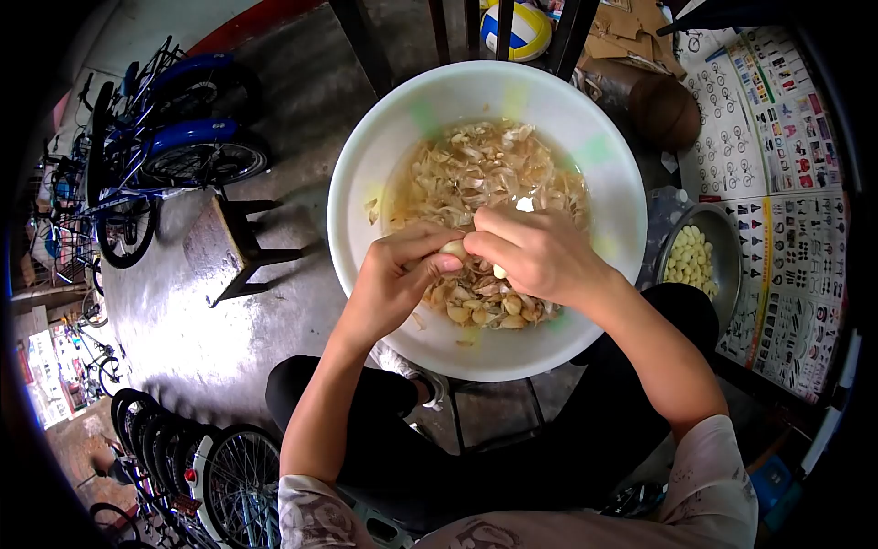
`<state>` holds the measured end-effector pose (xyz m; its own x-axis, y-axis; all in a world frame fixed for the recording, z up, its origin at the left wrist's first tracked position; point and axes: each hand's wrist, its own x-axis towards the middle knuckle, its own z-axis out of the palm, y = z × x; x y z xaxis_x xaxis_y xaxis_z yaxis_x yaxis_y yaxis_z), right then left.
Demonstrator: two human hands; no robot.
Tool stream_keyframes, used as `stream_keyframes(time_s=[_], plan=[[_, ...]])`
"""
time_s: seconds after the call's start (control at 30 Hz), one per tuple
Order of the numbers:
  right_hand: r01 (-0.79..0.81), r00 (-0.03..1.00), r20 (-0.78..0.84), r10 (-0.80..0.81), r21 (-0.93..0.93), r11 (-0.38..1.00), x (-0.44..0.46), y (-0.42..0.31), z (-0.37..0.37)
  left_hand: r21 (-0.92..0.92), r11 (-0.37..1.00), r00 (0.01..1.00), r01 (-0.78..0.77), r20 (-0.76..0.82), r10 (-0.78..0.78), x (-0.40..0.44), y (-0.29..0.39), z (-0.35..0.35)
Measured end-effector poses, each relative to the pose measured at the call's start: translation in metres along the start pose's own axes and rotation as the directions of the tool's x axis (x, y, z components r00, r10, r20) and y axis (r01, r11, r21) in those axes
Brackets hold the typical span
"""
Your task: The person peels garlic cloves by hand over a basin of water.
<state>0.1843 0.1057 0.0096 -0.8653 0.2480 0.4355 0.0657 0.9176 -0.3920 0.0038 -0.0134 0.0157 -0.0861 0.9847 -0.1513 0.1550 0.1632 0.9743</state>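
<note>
A big white tub (366, 165) is in the middle, with garlic skins (466, 174) in water. At right, a metal bowl (729, 274) has peeled garlic. Over the tub, the left hand (391, 273) pinches a clove (452, 248) — the right hand (544, 256) touches it — can't tell if it grips.

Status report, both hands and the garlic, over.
Left hand and right hand together on one clove. Both above white basin. Loose skins floating below.
</note>
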Motion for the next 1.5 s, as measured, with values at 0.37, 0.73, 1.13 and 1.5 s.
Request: stream_keyframes(time_s=[0.37,0.73,1.13,1.5], plan=[[-0.106,0.993,0.056,0.102,0.078,0.991,0.002,-0.010,0.001,-0.289,0.944,0.938,0.157,-0.256,-0.235,-0.004,-0.005,0.012],[-0.240,0.948,-0.141,0.287,0.279,0.930,0.009,-0.002,0.001,-0.632,0.741,0.897,0.229,-0.158,-0.412,0.004,0.000,0.021],[-0.040,0.999,0.025,0.038,0.048,0.998,0.005,0.005,-0.015,-0.361,0.911,0.974,0.200,-0.028,-0.226,-0.002,-0.004,0.021],[-0.049,0.998,0.045,0.049,0.016,0.999,0.004,-0.003,0.001,-0.217,0.960,0.970,0.176,-0.130,-0.207,-0.007,-0.001,0.017]])
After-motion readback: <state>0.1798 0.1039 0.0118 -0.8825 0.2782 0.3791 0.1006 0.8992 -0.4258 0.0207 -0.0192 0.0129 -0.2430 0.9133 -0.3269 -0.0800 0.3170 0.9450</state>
